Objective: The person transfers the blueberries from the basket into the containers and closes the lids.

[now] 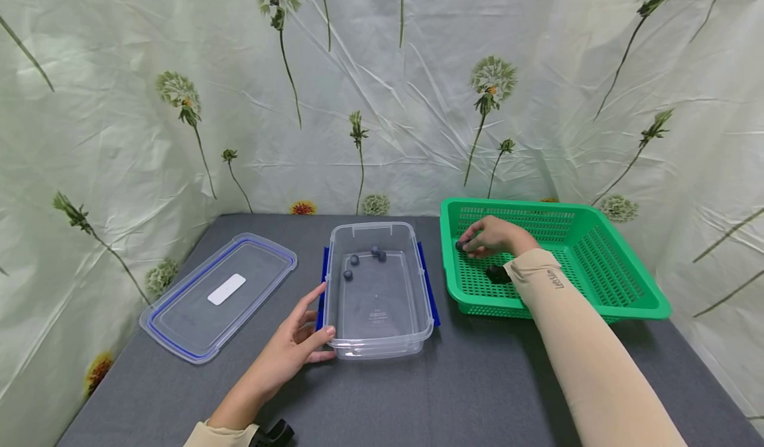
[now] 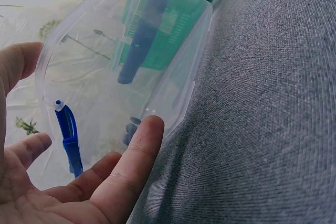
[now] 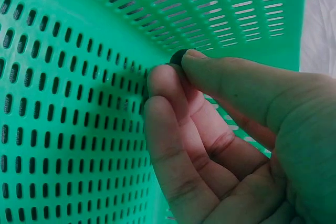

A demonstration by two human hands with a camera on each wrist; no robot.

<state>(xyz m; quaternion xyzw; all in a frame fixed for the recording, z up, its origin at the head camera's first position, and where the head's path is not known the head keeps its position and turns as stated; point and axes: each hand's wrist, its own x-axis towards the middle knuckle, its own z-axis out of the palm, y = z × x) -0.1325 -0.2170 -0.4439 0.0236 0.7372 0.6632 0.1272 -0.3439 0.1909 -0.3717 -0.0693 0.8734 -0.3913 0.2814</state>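
My right hand [image 1: 492, 237] reaches into the green basket [image 1: 647, 301] near its left wall. Between thumb and fingertips it pinches a dark round blueberry [image 1: 459, 245], partly hidden by the thumb in the right wrist view [image 3: 179, 56]. My left hand [image 1: 292, 347] rests against the left side of a clear plastic container [image 1: 379, 347], fingers spread and thumb at the near corner. Inside the container, several blueberries [image 1: 349, 275] lie toward the far end. A blue side clip [image 2: 72, 142] of the container hangs down among the left fingers.
A clear lid [image 1: 179, 324] with a blue seal and a white label lies flat to the left of the container. Grey cloth [image 1: 465, 394] covers the table. A flower-printed curtain [image 1: 406, 135] hangs behind and at both sides.
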